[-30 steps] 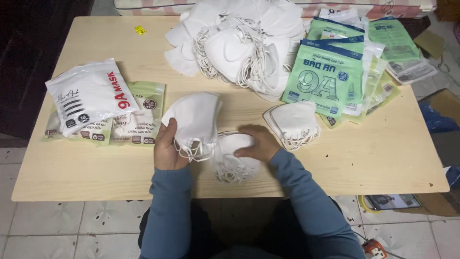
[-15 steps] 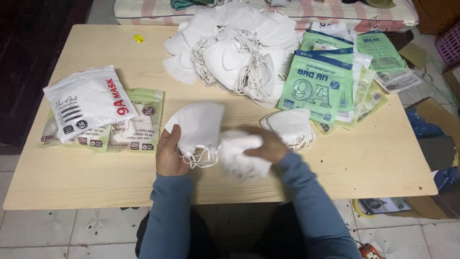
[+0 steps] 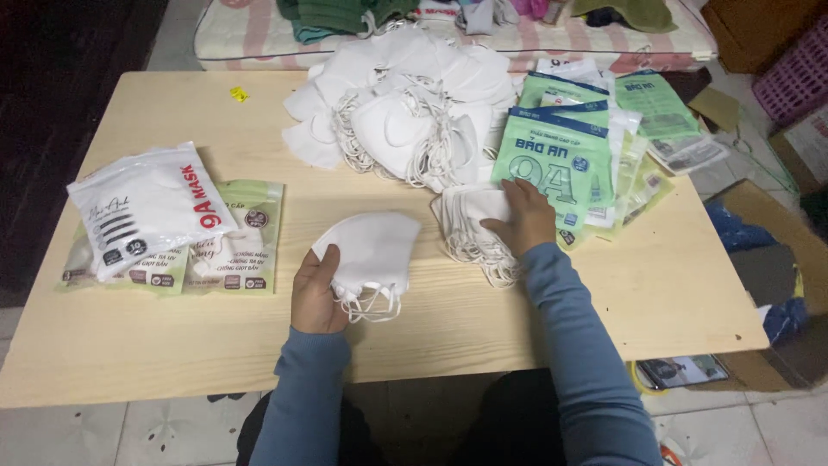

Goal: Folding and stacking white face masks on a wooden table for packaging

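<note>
My left hand [image 3: 316, 292] grips a small stack of folded white face masks [image 3: 369, 254] at the near middle of the light wooden table [image 3: 155, 345]; their ear loops dangle by my wrist. To the right, my right hand [image 3: 523, 216] rests flat on a second small stack of white masks [image 3: 470, 226], fingers spread over its top. Behind both lies a big loose heap of white masks [image 3: 405, 103] with tangled loops.
Filled mask packets, one white [image 3: 142, 207] and some pale green [image 3: 241, 242], lie at the left. Empty green and blue packets [image 3: 561, 160] are stacked at the right. A cardboard box [image 3: 768, 259] stands on the floor right, and a mattress with clothes [image 3: 448, 17] lies behind.
My right hand has moved right from the masks at the middle onto the stack by the green packets. My left hand still holds its stack. The view has tilted up.
</note>
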